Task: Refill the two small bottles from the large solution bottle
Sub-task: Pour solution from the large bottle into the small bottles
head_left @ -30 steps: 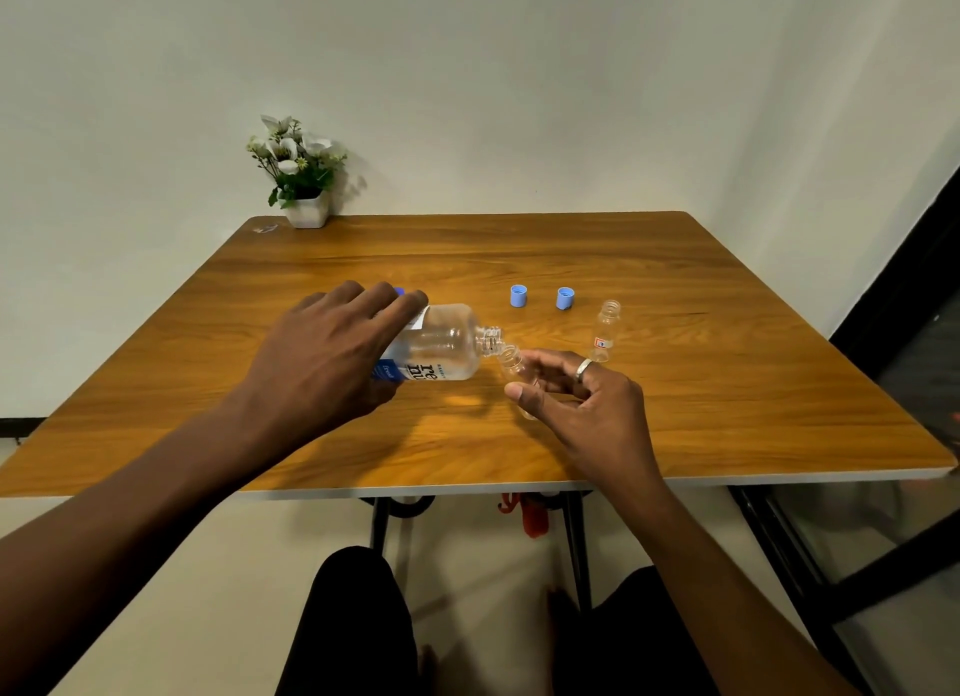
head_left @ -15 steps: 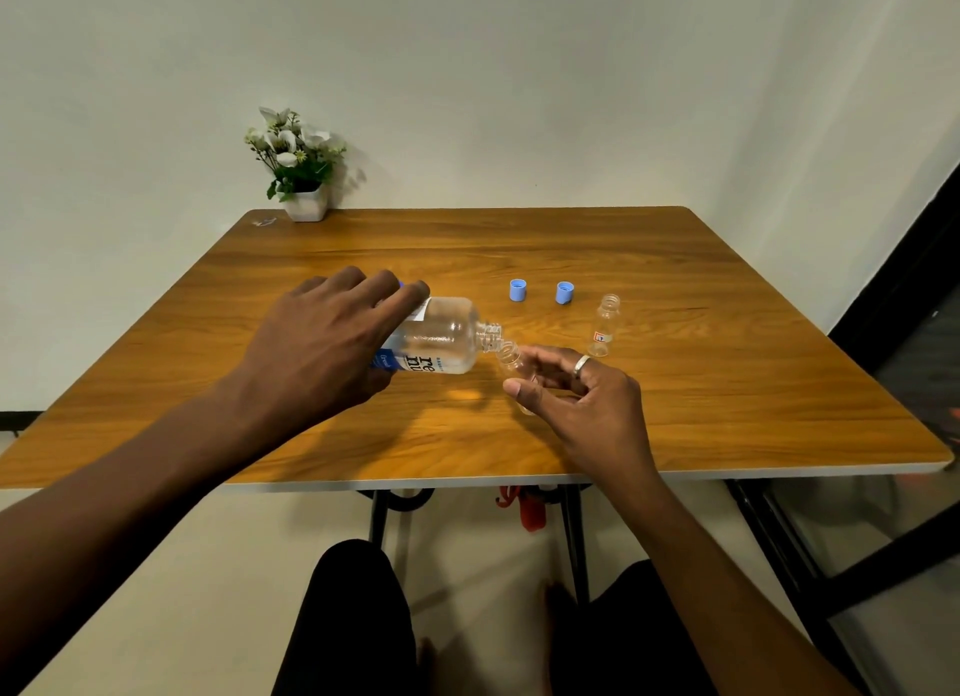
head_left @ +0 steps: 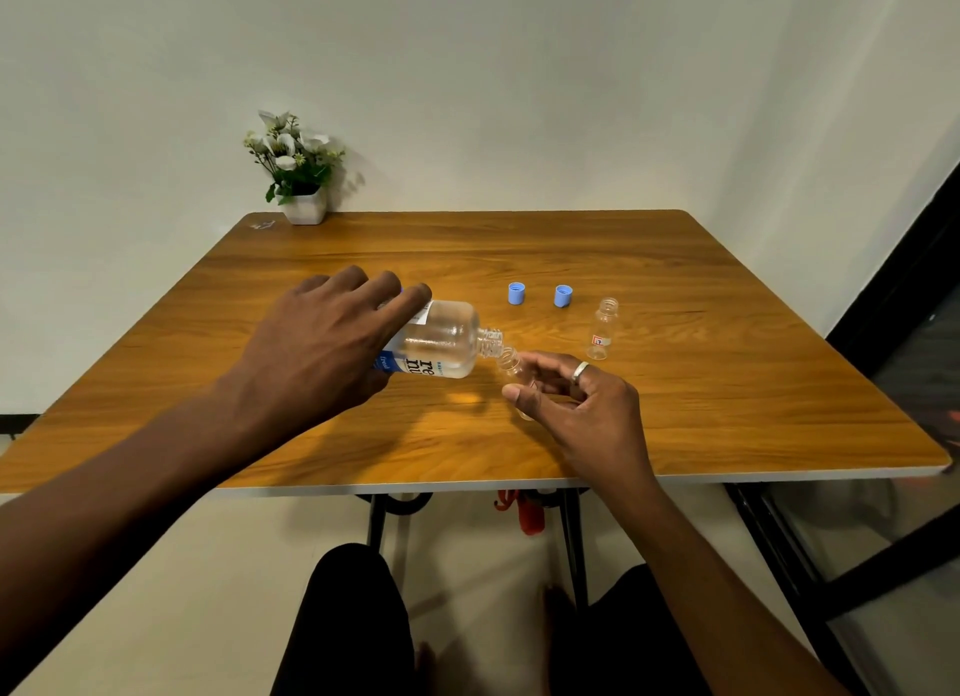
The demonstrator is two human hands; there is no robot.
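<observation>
My left hand (head_left: 324,352) grips the large clear solution bottle (head_left: 441,344), tipped on its side with its open neck pointing right. The neck meets the mouth of a small clear bottle (head_left: 511,365), which my right hand (head_left: 582,404) holds tilted between thumb and fingers; most of that bottle is hidden by the fingers. A second small clear bottle (head_left: 602,329) with a red-and-white label stands upright and uncapped to the right. Two blue caps (head_left: 516,293) (head_left: 563,296) sit on the table behind the hands.
The wooden table (head_left: 727,383) stands against a white wall. A white pot of artificial flowers (head_left: 298,176) sits at its far left corner, with a small clear scrap beside it. A dark frame runs along the right side.
Both hands and the two held bottles have kept their pose; the large bottle stays tipped against the small one. Only the view has shifted slightly.
</observation>
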